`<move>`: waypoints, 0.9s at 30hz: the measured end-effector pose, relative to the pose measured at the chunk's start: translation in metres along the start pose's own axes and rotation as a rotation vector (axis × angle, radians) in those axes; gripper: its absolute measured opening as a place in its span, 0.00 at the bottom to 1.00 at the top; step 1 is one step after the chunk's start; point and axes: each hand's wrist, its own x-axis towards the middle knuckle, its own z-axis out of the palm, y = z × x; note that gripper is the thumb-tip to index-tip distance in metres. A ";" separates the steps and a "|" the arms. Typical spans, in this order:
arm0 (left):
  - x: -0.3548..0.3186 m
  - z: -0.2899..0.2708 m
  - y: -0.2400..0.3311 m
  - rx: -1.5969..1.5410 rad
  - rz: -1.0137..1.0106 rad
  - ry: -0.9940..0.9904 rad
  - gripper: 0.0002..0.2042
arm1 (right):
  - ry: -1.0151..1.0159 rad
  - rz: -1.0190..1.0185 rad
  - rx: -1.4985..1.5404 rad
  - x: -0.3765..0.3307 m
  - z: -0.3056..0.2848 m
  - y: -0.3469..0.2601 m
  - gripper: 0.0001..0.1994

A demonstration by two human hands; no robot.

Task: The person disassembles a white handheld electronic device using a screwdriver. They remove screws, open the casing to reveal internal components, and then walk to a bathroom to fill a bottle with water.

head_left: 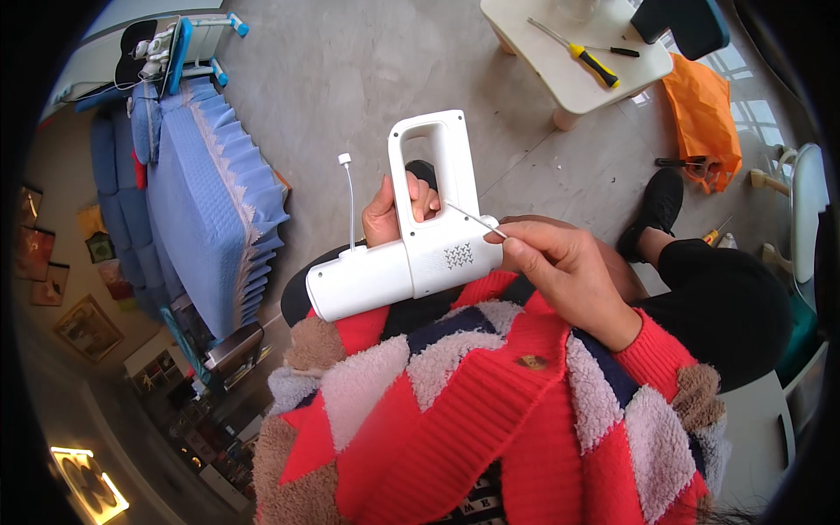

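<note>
The white handheld device (411, 254) is steadied by the left hand (391, 210) clenched on its handle, so that the thin metal rod (471, 218), pinched by the right hand (560, 267) at 3 o'clock, is met squarely.

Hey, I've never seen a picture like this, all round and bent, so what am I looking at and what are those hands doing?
This is one picture from a wide fisheye camera worn on a person's head, looking down at their own lap. That lens bends straight edges toward the rim.

There is no machine here, only two bare hands. The left hand grips the handle of a white handheld appliance shaped like a gun, with a thin white cord rising from its body. The right hand pinches a thin metal rod whose tip touches the appliance.

Below is the person's red patterned sweater. Farther off, a small white table carries a yellow-handled screwdriver, an orange bag lies on the grey floor, and a blue bed stands at left.
</note>
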 end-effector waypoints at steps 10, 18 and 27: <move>0.004 -0.015 -0.016 -0.003 -0.121 0.106 0.20 | -0.107 0.034 -0.229 0.013 -0.020 -0.002 0.07; 0.008 -0.013 -0.021 -0.071 -0.122 0.194 0.18 | -0.167 0.166 -0.135 0.018 -0.029 0.005 0.07; 0.010 -0.005 -0.023 0.007 -0.100 0.234 0.19 | -0.045 0.191 -0.147 0.016 -0.032 0.007 0.07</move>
